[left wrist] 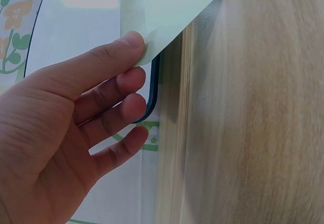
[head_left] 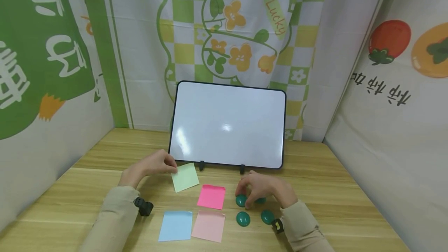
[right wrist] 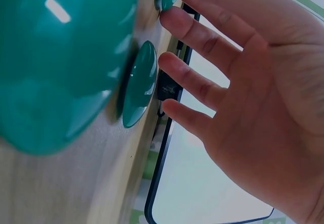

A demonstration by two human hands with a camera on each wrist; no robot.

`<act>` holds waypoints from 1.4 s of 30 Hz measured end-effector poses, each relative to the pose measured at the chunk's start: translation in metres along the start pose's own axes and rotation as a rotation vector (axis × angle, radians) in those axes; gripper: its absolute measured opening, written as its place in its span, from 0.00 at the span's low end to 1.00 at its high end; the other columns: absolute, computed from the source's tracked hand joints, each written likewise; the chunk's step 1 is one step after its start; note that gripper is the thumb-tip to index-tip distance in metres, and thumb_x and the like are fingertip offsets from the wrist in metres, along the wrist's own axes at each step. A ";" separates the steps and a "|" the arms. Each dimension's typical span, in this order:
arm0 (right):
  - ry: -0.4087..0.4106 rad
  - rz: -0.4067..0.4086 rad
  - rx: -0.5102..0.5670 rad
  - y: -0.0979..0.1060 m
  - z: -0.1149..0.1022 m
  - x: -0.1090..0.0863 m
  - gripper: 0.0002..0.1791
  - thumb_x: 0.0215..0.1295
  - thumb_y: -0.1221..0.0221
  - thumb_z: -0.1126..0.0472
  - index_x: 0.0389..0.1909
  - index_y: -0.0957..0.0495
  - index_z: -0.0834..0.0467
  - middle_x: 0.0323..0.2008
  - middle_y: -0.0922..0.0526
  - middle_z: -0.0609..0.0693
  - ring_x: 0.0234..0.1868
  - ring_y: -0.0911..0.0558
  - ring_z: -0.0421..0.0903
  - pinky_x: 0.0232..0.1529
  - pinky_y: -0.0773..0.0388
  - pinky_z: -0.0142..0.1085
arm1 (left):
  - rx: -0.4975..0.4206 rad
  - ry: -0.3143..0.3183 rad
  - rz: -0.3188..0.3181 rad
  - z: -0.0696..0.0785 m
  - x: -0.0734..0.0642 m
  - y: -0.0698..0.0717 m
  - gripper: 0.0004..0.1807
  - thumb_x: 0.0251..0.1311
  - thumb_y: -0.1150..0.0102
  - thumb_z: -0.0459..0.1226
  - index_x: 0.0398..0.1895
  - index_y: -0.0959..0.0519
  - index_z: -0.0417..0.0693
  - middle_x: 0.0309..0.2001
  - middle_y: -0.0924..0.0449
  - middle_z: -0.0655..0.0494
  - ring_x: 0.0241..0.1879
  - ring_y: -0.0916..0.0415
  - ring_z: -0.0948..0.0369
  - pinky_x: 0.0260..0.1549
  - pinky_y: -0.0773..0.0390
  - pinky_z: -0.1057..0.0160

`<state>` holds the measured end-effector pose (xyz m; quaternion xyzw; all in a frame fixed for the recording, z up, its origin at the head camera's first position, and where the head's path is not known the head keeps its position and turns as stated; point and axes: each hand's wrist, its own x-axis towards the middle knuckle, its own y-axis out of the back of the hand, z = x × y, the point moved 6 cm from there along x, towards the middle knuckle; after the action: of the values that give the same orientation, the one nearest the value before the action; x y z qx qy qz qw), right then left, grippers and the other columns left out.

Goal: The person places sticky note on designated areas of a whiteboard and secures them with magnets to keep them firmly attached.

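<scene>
My left hand [head_left: 156, 165] pinches a pale green sticky note [head_left: 185, 177] by its left edge, between thumb and forefinger. In the left wrist view the note [left wrist: 162, 14] slants up from the thumb, while the other fingers [left wrist: 114, 118] are loosely bent. My right hand [head_left: 260, 186] reaches down over the glossy green round magnets, its thumb and forefinger on either side of the upper left magnet [head_left: 240, 200]. Another magnet [head_left: 260, 200] is partly hidden under that hand. Two more, a near-left magnet [head_left: 243, 219] and a near-right magnet [head_left: 267, 217], lie closer to me.
A whiteboard [head_left: 227, 123] with a black frame stands tilted on small black feet at the back of the wooden table [head_left: 315, 182]. Between the hands lie a bright pink note [head_left: 211, 196], a light pink note [head_left: 209, 226] and a blue note [head_left: 176, 225]. Printed curtains [head_left: 140, 49] surround the table.
</scene>
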<state>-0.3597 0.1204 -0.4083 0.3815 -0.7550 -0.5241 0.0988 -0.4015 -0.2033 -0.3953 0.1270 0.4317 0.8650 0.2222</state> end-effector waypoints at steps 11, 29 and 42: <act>0.001 -0.001 -0.018 -0.001 0.000 0.001 0.15 0.52 0.27 0.59 0.41 0.17 0.43 0.38 0.21 0.39 0.48 0.30 0.39 0.48 0.31 0.35 | -0.008 0.003 -0.001 -0.001 0.000 0.000 0.04 0.60 0.33 0.39 0.34 0.13 0.49 0.33 0.14 0.58 0.34 0.24 0.62 0.36 0.23 0.61; -0.034 0.008 -0.065 -0.001 -0.008 -0.002 0.15 0.52 0.26 0.56 0.40 0.18 0.43 0.36 0.21 0.39 0.45 0.29 0.40 0.44 0.30 0.34 | -0.022 0.001 0.008 -0.003 0.000 -0.001 0.04 0.60 0.33 0.38 0.34 0.13 0.48 0.33 0.14 0.57 0.33 0.24 0.62 0.37 0.23 0.61; -0.005 0.025 -0.051 -0.001 0.002 0.002 0.16 0.50 0.28 0.57 0.41 0.17 0.43 0.38 0.22 0.37 0.46 0.29 0.39 0.46 0.29 0.34 | 0.000 -0.027 0.033 -0.003 0.003 0.001 0.05 0.63 0.36 0.37 0.36 0.14 0.47 0.34 0.14 0.57 0.34 0.24 0.62 0.36 0.23 0.62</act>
<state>-0.3617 0.1208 -0.4103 0.3682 -0.7462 -0.5429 0.1132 -0.4051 -0.2041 -0.3961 0.1457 0.4267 0.8666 0.2138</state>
